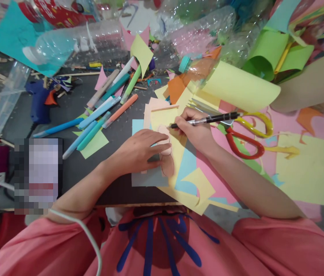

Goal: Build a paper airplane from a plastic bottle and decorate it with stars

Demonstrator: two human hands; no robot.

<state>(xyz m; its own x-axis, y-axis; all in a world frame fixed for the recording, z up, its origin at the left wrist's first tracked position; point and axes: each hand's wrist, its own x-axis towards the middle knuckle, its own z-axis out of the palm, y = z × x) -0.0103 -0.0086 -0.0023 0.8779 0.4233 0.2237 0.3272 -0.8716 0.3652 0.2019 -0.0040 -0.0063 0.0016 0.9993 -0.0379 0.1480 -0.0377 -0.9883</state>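
My right hand (194,128) grips a black and silver pen (213,118), its tip down at the upper edge of a small pale pink paper cutout (167,165). The cutout has rounded lobes with dark outlines and lies over yellow paper (164,117). Resting flat across it is my left hand (146,150), fingers spread, hiding part of its left side. Red and yellow handled scissors (231,142) lie just right of my right hand, their blades partly behind the pen and hand. A thin wooden stick (164,108) lies above the cutout.
Several markers (121,111) lie left of the papers. Farther left are a blue glue gun (39,101) and a pixelated phone (43,165). Clear plastic bottles (93,42) crowd the back. Rolled yellow paper (242,86) and coloured scraps (311,168) cover the right side.
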